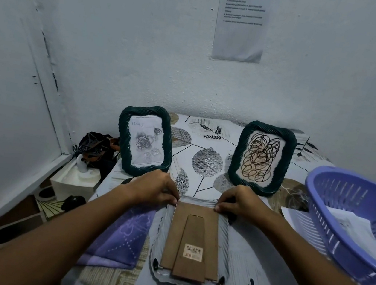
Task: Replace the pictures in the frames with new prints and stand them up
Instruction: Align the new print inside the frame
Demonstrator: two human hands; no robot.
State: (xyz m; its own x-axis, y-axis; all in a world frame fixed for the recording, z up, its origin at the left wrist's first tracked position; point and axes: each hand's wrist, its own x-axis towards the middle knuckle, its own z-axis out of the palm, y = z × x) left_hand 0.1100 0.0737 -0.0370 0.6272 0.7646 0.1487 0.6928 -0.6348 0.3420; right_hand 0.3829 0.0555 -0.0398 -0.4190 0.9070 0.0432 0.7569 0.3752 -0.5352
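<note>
A pale grey frame (pixel 224 239) lies face down in front of me, its brown backing board (pixel 175 234) with a folded stand and barcode sticker facing up. My left hand (pixel 156 188) pinches the board's far left corner, and my right hand (pixel 239 201) pinches its far right corner. Behind them two dark green frames stand upright: the left frame (pixel 144 139) shows a rose drawing, the right frame (pixel 262 157) shows brown scribbled loops.
A purple plastic basket (pixel 368 192) with paper sheets (pixel 349 225) in it sits at the right. A purple cloth (pixel 123 232) lies left of the face-down frame. A dark bag (pixel 96 146) and white box (pixel 73 179) sit in the left corner. A printed sheet (pixel 241 20) hangs on the wall.
</note>
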